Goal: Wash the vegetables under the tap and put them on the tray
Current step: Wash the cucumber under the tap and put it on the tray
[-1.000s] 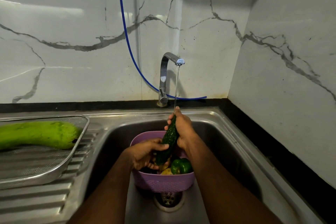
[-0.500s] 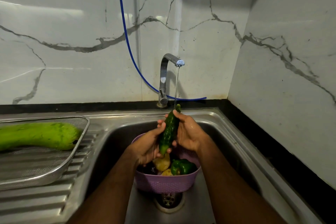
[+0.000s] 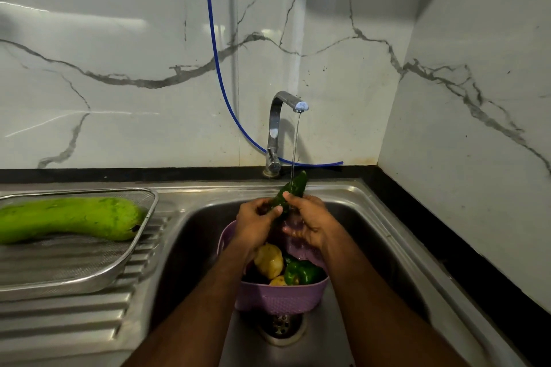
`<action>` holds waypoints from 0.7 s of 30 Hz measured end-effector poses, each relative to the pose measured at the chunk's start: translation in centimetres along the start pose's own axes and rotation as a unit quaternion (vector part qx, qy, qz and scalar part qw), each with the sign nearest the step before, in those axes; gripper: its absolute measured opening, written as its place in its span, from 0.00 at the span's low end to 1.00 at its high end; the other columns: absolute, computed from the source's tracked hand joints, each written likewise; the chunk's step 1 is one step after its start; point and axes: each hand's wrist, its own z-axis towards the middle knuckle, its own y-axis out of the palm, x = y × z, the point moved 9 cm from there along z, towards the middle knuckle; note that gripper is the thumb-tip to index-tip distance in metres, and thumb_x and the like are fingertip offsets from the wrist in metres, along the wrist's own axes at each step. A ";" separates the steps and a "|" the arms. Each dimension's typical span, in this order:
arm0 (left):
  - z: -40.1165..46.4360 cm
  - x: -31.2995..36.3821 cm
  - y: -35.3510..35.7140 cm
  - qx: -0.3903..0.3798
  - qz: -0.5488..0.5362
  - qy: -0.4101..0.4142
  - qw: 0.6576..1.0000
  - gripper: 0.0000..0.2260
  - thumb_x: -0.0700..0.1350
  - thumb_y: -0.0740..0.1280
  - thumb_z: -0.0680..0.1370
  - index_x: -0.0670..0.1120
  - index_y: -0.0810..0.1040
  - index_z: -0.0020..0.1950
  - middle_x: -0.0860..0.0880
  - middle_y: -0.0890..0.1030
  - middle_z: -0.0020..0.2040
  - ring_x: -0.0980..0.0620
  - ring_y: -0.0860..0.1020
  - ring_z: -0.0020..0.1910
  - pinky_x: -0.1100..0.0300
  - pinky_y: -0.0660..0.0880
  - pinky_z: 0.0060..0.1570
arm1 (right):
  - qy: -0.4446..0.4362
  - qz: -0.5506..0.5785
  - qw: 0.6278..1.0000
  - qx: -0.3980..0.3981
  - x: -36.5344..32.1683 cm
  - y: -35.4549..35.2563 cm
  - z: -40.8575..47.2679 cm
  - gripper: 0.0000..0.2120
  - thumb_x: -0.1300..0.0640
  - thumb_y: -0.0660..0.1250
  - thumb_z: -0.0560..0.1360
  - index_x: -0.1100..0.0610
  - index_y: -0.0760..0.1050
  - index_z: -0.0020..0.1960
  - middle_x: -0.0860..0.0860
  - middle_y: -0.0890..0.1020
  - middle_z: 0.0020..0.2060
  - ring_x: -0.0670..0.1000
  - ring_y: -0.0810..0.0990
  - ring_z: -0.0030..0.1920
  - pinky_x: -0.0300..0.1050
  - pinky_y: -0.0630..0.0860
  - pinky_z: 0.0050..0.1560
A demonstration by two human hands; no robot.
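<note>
We grip cucumber (image 3: 290, 192) in both hands, left hand (image 3: 256, 225), right hand (image 3: 308, 222), under tap (image 3: 286, 116); long axis tilted upward; tray (image 3: 89, 274) lies left of tap, left hand nearer.

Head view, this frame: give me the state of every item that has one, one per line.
Tap: running, thin stream onto the cucumber.
Cucumber: held upright under the stream.
Left hand: grip around the cucumber's lower part.
Right hand: fingers on the cucumber.
Purple basket: in the sink, holding potatoes and a green capsicum.
Tray: on the drainboard, holding a bottle gourd.
</note>
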 end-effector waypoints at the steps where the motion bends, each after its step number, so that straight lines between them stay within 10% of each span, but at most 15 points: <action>1: -0.4 0.5 -0.4 0.012 0.037 0.013 0.999 0.11 0.37 0.73 0.75 0.45 0.83 0.56 0.46 0.86 0.50 0.47 0.84 0.52 0.45 0.81 0.56 | 0.012 0.003 1.000 0.004 0.2 0.3 -0.2 0.18 0.52 0.76 0.76 0.56 0.77 0.63 0.58 0.86 0.55 0.57 0.85 0.54 0.52 0.83 0.43; 9: -3.9 7.5 -5.6 0.032 0.339 0.101 0.935 0.05 0.41 0.78 0.69 0.45 0.85 0.43 0.49 0.85 0.39 0.56 0.82 0.38 0.67 0.78 0.40 | -0.008 -0.165 0.985 -0.046 0.9 4.0 -3.0 0.15 0.62 0.77 0.73 0.55 0.78 0.57 0.56 0.86 0.51 0.57 0.85 0.51 0.53 0.84 0.45; 14: -6.9 12.7 -11.4 0.046 0.366 0.159 0.916 0.03 0.40 0.76 0.70 0.45 0.84 0.39 0.48 0.85 0.37 0.54 0.81 0.36 0.60 0.77 0.40 | -0.148 -0.307 0.940 -0.032 -1.4 8.2 -4.6 0.28 0.64 0.81 0.67 0.54 0.77 0.65 0.52 0.84 0.56 0.53 0.83 0.58 0.57 0.80 0.63; 21: -10.4 16.8 -16.1 0.061 0.241 0.166 0.954 0.06 0.39 0.72 0.76 0.40 0.83 0.38 0.44 0.83 0.36 0.54 0.78 0.36 0.63 0.71 0.32 | -0.165 -0.369 0.915 0.006 -2.0 10.1 -5.7 0.26 0.61 0.81 0.69 0.53 0.73 0.62 0.52 0.81 0.56 0.51 0.80 0.55 0.45 0.77 0.54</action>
